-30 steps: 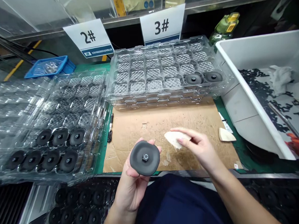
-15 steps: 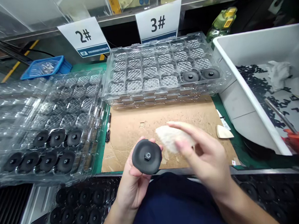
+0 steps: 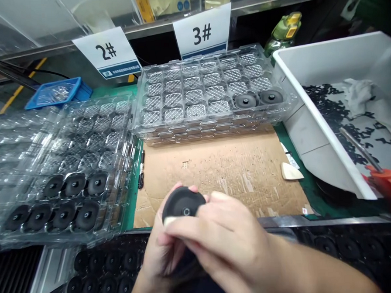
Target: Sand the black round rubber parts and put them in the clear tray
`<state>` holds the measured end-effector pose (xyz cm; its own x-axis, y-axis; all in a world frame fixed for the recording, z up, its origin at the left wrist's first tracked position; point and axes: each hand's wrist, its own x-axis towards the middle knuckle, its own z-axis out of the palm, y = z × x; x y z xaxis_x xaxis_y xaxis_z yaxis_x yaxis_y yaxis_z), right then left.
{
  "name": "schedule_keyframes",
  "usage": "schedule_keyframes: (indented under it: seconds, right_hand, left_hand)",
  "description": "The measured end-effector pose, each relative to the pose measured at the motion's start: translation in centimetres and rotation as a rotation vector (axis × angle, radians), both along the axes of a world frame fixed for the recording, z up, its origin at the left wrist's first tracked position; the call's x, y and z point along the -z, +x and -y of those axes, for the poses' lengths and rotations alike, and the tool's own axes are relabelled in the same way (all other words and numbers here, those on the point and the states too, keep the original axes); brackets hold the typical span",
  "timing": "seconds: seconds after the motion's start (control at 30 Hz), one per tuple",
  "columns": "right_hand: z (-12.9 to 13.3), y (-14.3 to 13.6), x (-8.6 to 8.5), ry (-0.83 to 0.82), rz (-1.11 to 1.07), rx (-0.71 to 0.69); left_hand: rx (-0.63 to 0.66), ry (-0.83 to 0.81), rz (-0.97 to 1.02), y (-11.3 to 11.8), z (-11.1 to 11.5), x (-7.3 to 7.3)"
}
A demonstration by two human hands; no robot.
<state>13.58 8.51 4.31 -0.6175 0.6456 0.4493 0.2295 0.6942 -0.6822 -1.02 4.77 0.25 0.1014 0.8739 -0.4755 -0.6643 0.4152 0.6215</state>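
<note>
My left hand (image 3: 158, 247) holds a round black rubber-like disc (image 3: 178, 200) with a small raised hub in its middle. The disc is tilted up toward me, over the near edge of the cardboard. Across its near side lies my right hand (image 3: 229, 241), fingers closed and pressed against the rim. A sliver of an off-white pad (image 3: 168, 220) shows at the fingertips; the rest of the pad is hidden under that hand. A second off-white wedge-shaped pad (image 3: 291, 171) rests at the right of the cardboard sheet (image 3: 209, 163).
Behind the cardboard stands a stack of clear plastic trays (image 3: 194, 116), two black discs in its front row. Another clear tray (image 3: 115, 177) on the left holds several discs. At right are a white bin (image 3: 329, 148) with small black parts and a red-handled tool (image 3: 389, 182).
My right hand has come left and down from beside the disc onto its near rim, carrying the off-white pad. My left hand and the disc have shifted slightly left.
</note>
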Motion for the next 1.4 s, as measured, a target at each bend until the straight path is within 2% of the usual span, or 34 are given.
schedule_keyframes:
  seconds: [0.03,0.1,0.2,0.27,0.33,0.4,0.47,0.5,0.63,0.73,0.77,0.83,0.93,1.0,1.07,1.13,1.2,1.27,1.33,1.4]
  right_hand:
    - [0.3,0.6,0.0,-0.045,0.024,-0.018]
    - [0.7,1.7,0.0,-0.102,0.111,0.078]
    - [-0.2,2.3,-0.1,-0.009,0.206,0.252]
    - [-1.6,2.3,0.1,0.059,0.150,0.214]
    - [-3.0,2.4,0.9,-0.036,0.023,0.178]
    - [-3.7,2.8,2.5,-0.232,-0.061,0.295]
    - [-3.1,3.4,4.8,-0.383,-0.033,0.473]
    - [-2.4,3.7,6.1,-0.423,0.013,0.518]
    - [1.8,4.3,11.1,-0.462,0.192,0.422]
    - [3.3,4.7,12.7,-0.460,0.238,0.394]
    - [3.2,5.0,12.5,-0.462,0.240,0.411]
    - [2.2,5.4,10.8,-0.469,0.221,0.477]
    - [0.6,5.3,5.8,-0.397,0.110,0.591]
    - [0.0,4.4,2.5,-0.181,0.017,0.531]
    - [-0.4,3.2,0.3,0.011,0.000,0.330]
    - [-0.8,2.2,-0.5,0.023,0.083,0.199]
    - [-1.3,1.8,-0.5,-0.078,0.229,0.196]
    - [-1.6,1.6,-0.1,-0.084,0.315,0.209]
    - [-1.4,1.1,0.3,0.018,0.215,0.231]
    - [-0.4,0.4,0.5,0.086,0.103,0.312]
  left_hand:
    - [-0.001,0.026,0.010,-0.3,0.0,0.1]
    - [0.019,0.068,0.048,-0.7,0.0,0.6]
    - [0.056,0.080,0.141,-0.7,0.1,1.7]
    - [0.077,0.074,0.190,-0.5,0.0,1.9]
    - [0.122,0.070,0.223,-0.5,-0.2,1.6]
    - [0.167,0.073,0.259,-0.7,-0.5,1.0]
    - [0.201,0.072,0.297,-1.0,-0.6,0.5]
    - [0.205,0.070,0.309,-1.1,-0.7,0.4]
    - [0.193,0.061,0.314,-1.4,-0.9,0.8]
    - [0.207,0.041,0.312,-1.4,-1.0,1.2]
    - [0.216,0.036,0.314,-1.4,-1.1,1.2]
    - [0.231,0.031,0.307,-1.3,-1.2,1.0]
    - [0.240,0.038,0.269,-0.8,-1.3,0.4]
    - [0.233,0.045,0.244,-0.3,-1.2,0.0]
    - [0.214,0.042,0.213,-0.1,-1.0,-0.1]
    - [0.177,0.020,0.152,-0.1,-0.7,0.2]
    - [0.124,0.004,0.094,-0.4,-0.5,0.6]
    - [0.083,0.029,0.095,-0.5,-0.3,1.0]
    - [0.081,0.071,0.128,-0.3,-0.4,1.2]
    - [0.078,0.110,0.135,0.1,-0.6,1.1]
